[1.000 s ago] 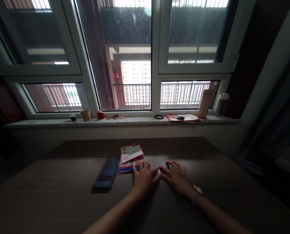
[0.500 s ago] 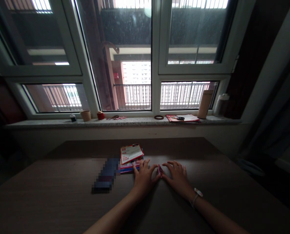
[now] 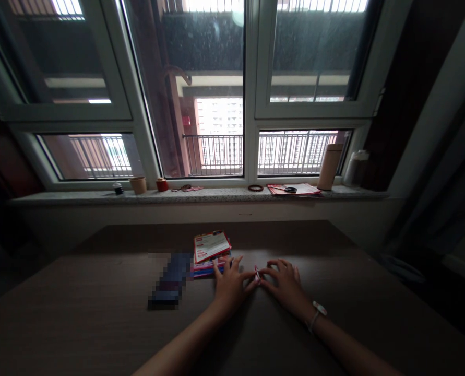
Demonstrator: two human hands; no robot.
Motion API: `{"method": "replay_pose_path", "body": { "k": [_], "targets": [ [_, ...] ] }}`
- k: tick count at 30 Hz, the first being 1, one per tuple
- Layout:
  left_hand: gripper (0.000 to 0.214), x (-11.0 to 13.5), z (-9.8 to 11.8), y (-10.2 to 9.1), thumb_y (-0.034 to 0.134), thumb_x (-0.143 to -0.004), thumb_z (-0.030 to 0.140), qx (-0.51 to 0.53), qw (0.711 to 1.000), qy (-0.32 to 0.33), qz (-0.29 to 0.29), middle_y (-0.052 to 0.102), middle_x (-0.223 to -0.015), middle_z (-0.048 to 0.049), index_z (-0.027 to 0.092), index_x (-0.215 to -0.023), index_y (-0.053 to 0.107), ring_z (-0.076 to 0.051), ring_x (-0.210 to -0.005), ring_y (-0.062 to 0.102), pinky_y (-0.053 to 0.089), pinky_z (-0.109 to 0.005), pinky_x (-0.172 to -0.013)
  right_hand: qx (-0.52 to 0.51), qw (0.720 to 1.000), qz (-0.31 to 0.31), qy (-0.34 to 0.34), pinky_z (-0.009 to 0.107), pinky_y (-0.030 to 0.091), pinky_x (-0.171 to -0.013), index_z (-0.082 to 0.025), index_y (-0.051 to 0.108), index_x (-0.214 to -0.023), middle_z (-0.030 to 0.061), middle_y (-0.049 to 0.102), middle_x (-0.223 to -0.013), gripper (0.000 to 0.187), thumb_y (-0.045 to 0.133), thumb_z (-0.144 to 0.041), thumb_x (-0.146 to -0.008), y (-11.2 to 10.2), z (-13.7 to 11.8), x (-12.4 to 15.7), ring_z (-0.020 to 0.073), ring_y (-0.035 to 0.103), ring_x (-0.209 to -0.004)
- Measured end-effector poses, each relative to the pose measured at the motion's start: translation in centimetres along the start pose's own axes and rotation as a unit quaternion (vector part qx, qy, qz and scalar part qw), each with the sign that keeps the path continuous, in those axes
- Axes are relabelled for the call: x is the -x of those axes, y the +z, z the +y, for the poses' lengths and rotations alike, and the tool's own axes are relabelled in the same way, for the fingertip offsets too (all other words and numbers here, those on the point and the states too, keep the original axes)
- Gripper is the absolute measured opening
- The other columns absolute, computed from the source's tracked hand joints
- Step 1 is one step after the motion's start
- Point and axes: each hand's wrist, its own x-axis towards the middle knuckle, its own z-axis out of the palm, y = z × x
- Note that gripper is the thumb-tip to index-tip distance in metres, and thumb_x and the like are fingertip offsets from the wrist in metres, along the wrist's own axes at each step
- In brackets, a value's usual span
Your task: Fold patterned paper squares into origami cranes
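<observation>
Daylight falls from a wide window (image 3: pixel 250 89) beyond a brown tabletop (image 3: pixel 79 292), which lies dim and faintly glossy. Take the small pink piece (image 3: pixel 257 278) as the centre of a dial, with twelve toward the glass. It sits between the two hands, low over the tabletop; its exact form is too small to make out.

From eight o'clock comes the left hand (image 3: pixel 231 286), its grip pinching the piece between thumb and index finger, the other fingers fanned. From four o'clock comes the right hand (image 3: pixel 286 286), its grip likewise pinching the piece by thumb and index finger, the rest loosely curved. A pale bracelet (image 3: pixel 318 309) circles the right wrist.

At ten o'clock lies a stack of cards (image 3: pixel 212 246), the top one white with a red border; the left hand's outer fingers overlap its near edge, though contact cannot be told. At nine, just beside the stack, a dark object (image 3: pixel 170 279) is blurred into blocks.

Farther off, the speckled windowsill (image 3: pixel 224 194) carries a tan cup (image 3: pixel 138 185) and a red spool-like item (image 3: pixel 162 185) at ten, a dark ring (image 3: pixel 255 188) at twelve, papers (image 3: pixel 307 189) under scissors (image 3: pixel 290 190) at one, and a tan bottle (image 3: pixel 329 168) at half past one.
</observation>
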Motion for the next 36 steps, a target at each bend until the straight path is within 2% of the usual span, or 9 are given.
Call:
{"method": "replay_pose_path", "body": {
  "k": [4, 11, 18, 24, 31, 36],
  "targets": [
    [0.033, -0.1, -0.4, 0.4, 0.053, -0.084, 0.059, -0.011, 1.0, 0.006, -0.008, 0.042, -0.144, -0.0022, 0.051, -0.115, 0.061, -0.036, -0.133, 0.03, 0.0, -0.073, -0.102, 0.007, 1.0, -0.016, -0.007, 0.063, 0.011, -0.107, -0.047, 0.059, -0.117, 0.0009, 0.047, -0.133, 0.034, 0.048, -0.056, -0.086, -0.1, -0.1, 0.1, 0.0313, 0.027, -0.133],
    [0.038, -0.6, -0.7, 0.7, 0.053, -0.082, 0.06, -0.023, 0.999, 0.014, -0.02, 0.037, -0.148, -0.003, 0.053, -0.12, 0.056, -0.037, -0.135, 0.028, -0.005, -0.075, -0.099, 0.054, 0.998, -0.024, -0.008, 0.064, 0.012, -0.107, -0.047, 0.052, -0.125, 0.003, 0.042, -0.14, 0.037, 0.046, -0.051, -0.089, 0.2, -0.4, -0.1, 0.0312, 0.024, -0.136],
    [0.045, -0.8, -0.7, 0.7, 0.051, -0.081, 0.062, -0.028, 0.999, 0.004, -0.042, 0.033, -0.15, -0.0025, 0.051, -0.125, 0.052, -0.036, -0.137, 0.024, -0.011, -0.074, -0.099, 0.078, 0.996, -0.032, 0.001, 0.064, 0.009, -0.107, -0.047, 0.045, -0.131, 0.0038, 0.037, -0.146, 0.041, 0.046, -0.046, -0.089, 0.1, -1.0, -0.2, 0.0312, 0.02, -0.139],
    [0.05, -0.9, -1.0, 1.0, 0.043, -0.083, 0.066, -0.037, 0.998, 0.002, -0.052, 0.032, -0.151, -0.0024, 0.049, -0.129, 0.048, -0.037, -0.138, 0.023, -0.01, -0.074, -0.099, 0.097, 0.994, -0.043, 0.003, 0.064, 0.007, -0.107, -0.048, 0.039, -0.135, 0.0033, 0.033, -0.149, 0.045, 0.044, -0.045, -0.091, 0.1, -1.1, -0.1, 0.0316, 0.019, -0.14],
    [0.056, -0.8, -1.2, 1.4, 0.045, -0.083, 0.066, -0.042, 0.999, 0.012, -0.03, 0.034, -0.15, -0.0088, 0.039, -0.132, 0.049, -0.037, -0.136, 0.027, -0.006, -0.074, -0.101, 0.067, 0.998, -0.012, -0.002, 0.059, 0.01, -0.11, -0.04, 0.043, -0.136, 0.006, 0.038, -0.146, 0.049, 0.05, -0.044, -0.087, 0.3, -0.6, -0.1, 0.0309, 0.022, -0.138],
    [0.045, -0.6, -1.1, 1.4, 0.049, -0.086, 0.059, -0.023, 0.999, 0.029, -0.022, 0.039, -0.147, -0.0096, 0.037, -0.123, 0.058, -0.036, -0.135, 0.03, -0.004, -0.075, -0.101, 0.005, 1.0, 0.007, -0.018, 0.055, 0.013, -0.111, -0.038, 0.06, -0.12, 0.0044, 0.046, -0.137, 0.037, 0.057, -0.048, -0.084, 0.2, 0.1, -0.1, 0.0298, 0.028, -0.134]
  ]
}}
